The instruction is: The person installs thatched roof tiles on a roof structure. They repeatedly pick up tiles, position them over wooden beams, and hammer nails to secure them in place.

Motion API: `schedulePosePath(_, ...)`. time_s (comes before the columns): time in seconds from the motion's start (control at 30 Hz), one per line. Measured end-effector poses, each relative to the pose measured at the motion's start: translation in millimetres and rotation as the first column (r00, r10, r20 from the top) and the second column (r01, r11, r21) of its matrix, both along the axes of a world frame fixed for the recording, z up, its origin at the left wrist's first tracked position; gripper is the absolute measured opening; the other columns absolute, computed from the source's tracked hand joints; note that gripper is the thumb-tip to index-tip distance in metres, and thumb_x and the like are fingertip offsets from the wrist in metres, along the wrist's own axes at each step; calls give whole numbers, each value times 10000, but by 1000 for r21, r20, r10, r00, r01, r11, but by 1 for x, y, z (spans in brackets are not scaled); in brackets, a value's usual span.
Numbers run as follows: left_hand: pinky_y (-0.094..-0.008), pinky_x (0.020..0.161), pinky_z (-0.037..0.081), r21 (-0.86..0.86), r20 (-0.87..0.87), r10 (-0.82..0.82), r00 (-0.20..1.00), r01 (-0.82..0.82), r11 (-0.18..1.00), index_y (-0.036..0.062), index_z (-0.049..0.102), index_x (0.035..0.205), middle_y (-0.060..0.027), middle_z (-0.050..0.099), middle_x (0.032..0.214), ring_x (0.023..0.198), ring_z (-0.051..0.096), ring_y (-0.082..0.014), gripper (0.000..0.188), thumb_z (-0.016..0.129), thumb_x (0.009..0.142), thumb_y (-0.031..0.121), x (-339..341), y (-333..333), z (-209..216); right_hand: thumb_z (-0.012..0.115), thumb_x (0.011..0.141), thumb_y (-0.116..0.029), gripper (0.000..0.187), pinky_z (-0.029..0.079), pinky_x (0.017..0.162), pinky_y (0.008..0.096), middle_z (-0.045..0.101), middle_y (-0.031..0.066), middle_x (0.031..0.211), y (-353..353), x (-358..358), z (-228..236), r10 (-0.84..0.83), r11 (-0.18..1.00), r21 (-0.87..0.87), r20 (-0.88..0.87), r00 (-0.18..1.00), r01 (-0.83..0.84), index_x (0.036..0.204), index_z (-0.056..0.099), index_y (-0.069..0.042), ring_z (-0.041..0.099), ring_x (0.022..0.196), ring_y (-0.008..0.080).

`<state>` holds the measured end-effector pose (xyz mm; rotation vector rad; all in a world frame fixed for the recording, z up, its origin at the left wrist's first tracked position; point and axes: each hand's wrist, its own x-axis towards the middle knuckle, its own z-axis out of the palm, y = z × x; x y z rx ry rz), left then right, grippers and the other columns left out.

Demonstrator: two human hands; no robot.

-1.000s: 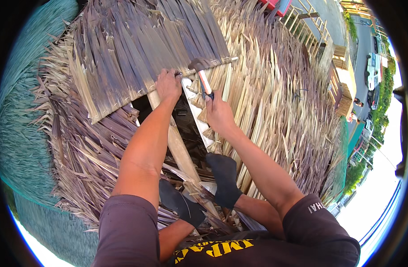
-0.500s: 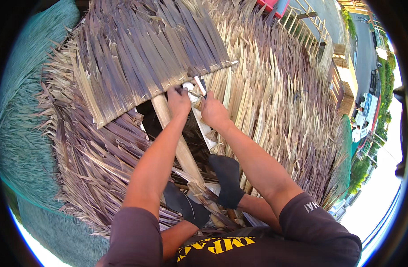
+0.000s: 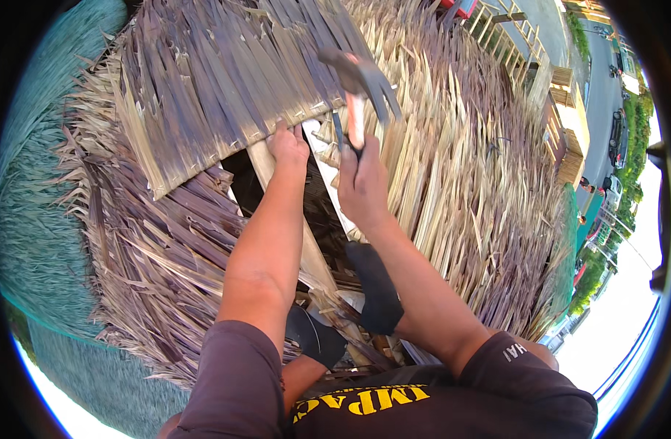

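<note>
My right hand (image 3: 362, 189) is wrapped tight around the wooden handle of a claw hammer (image 3: 361, 84), fingers pressed together around the lower end of the shaft. The hammer stands raised above my fist, its dark metal head up over the thatch and blurred, the claw pointing to the right. My left hand (image 3: 289, 148) is just beside it, to the left, closed with the fingers curled down against the lower edge of a thatch panel (image 3: 226, 73) of grey-brown dried palm leaves. I cannot tell whether those fingers pinch anything small; they are hidden under the hand.

The panel lies tilted across the upper left, its bottom edge running from lower left up toward the hammer. Under my left wrist a pale wooden rafter (image 3: 271, 170) slants down toward my body, and beside it is a dark gap (image 3: 317, 212) in the roof between my two forearms. More thatch, yellower (image 3: 482, 175), spreads to the right of the hammer, and darker, ragged layers (image 3: 152, 256) spread to the lower left. My feet in dark socks (image 3: 376, 289) rest on the roof frame below my arms. Far below to the right I see a street with parked vehicles (image 3: 615, 139) and wooden railings (image 3: 526, 36).
</note>
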<state>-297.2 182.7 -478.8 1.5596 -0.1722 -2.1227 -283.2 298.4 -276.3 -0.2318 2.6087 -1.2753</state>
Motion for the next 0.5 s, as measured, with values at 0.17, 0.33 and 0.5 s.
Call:
schedulePosePath(0.17, -455, 1046, 516, 91, 63, -131, 989, 125, 988, -24, 452, 1350, -157, 553, 1336, 1213, 586, -311, 373, 567, 1030, 129, -3, -9, -14, 511, 1007, -208, 294, 472, 687, 627, 647, 339, 815, -20, -14, -23, 45, 923, 335, 393, 918, -189, 1192, 443, 10, 622, 784, 554)
schedulePosePath(0.33, -449, 1163, 389, 226, -45, -629, 776, 621, 751, 18, 404, 1469, -146, 500, 1474, 1385, 473, -316, 501, 537, 1054, 266, 25, -38, 25, 544, 997, -226, 280, 503, 709, 599, 661, 329, 860, -8, -3, -24, -41, 994, 102, 33, 999, 37, 1153, 452, -12, 645, 805, 528)
schedulePosePath(0.5, -424, 1031, 494, 41, 625, -637, -450, 834, -550, 35, 603, 1322, -159, 655, 1313, 1206, 635, -258, 405, 603, 992, 270, 107, -154, 174, 477, 1001, -257, 300, 498, 829, 619, 676, 330, 911, -30, -4, -5, -7, 892, 432, 304, 953, -131, 1169, 478, -9, 657, 896, 524)
